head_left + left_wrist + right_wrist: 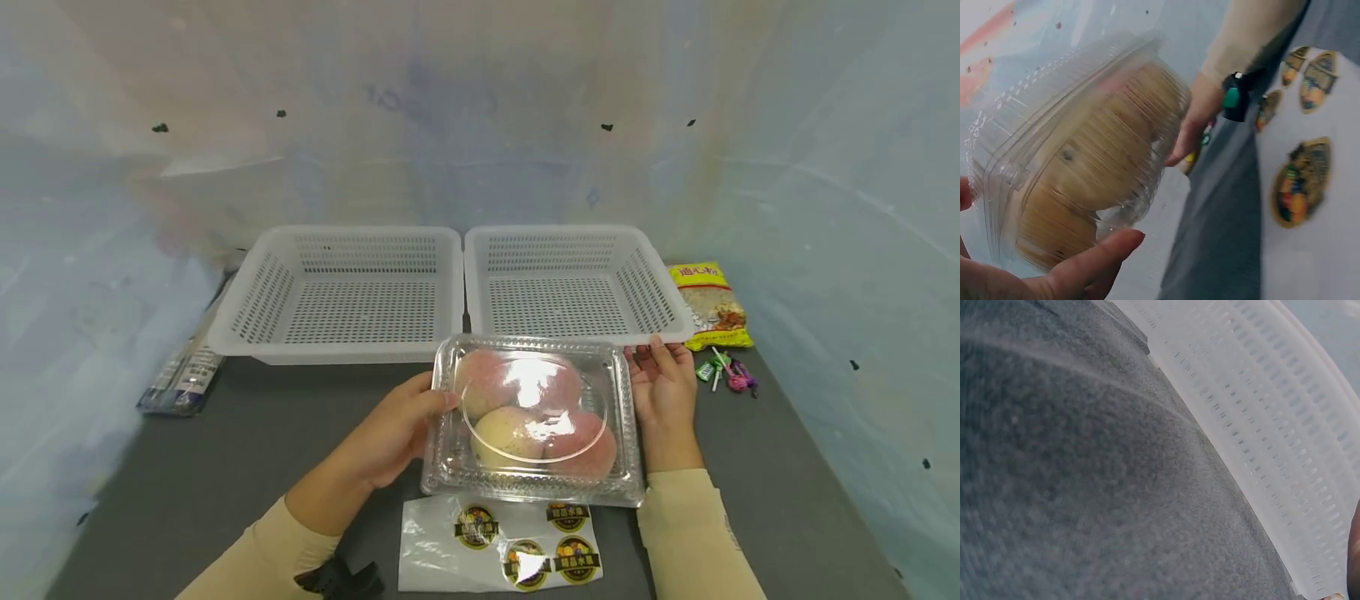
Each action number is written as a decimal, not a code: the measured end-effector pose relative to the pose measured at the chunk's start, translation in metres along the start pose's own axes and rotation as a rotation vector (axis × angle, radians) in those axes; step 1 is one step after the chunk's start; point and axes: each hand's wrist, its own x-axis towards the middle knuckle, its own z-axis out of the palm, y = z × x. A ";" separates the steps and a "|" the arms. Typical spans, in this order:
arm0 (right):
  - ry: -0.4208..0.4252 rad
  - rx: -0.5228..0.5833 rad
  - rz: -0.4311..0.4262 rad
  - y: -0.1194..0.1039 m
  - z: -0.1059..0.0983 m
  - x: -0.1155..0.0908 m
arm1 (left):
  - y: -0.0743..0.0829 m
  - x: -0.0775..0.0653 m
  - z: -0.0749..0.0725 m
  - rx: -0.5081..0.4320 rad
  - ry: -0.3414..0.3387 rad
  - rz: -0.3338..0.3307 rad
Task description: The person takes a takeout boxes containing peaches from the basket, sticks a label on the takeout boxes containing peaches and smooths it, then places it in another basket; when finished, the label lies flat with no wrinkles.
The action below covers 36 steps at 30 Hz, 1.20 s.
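Observation:
My left hand (405,425) grips the left side of a clear plastic clamshell box (532,492), thumb on top. Inside lie several pink and yellow peaches (508,437). The left wrist view shows the box (997,144) tilted, with the left thumb and fingers (1094,259) around its lower end. My right hand (663,400) is at the front rim of the right white basket (577,338), its thumb over the rim and its fingers bent below. Only fingertip parts (1354,556) show against the basket (1260,437) in the right wrist view.
A second white basket (337,354) stands at the left. A sheet of round fruit stickers (442,567) lies in front. At right are a yellow food packet (708,304) and wrapped lollipops (727,371); a packaged bundle (183,379) lies far left. Plastic sheeting (480,125) surrounds the grey table (300,425).

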 end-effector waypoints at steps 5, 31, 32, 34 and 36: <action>-0.038 -0.004 -0.014 0.003 0.000 -0.001 | -0.016 -0.016 -0.006 -0.036 0.023 -0.072; 0.037 0.015 0.147 -0.011 0.011 -0.005 | -0.048 -0.019 -0.038 0.019 0.195 -0.132; 0.045 0.029 0.174 -0.013 0.012 -0.006 | -0.047 -0.018 -0.038 0.024 0.197 -0.133; 0.059 0.038 0.225 -0.017 0.013 -0.010 | -0.046 -0.017 -0.039 0.022 0.192 -0.124; 0.061 0.011 0.278 -0.020 0.015 -0.016 | -0.046 -0.016 -0.041 0.000 0.180 -0.113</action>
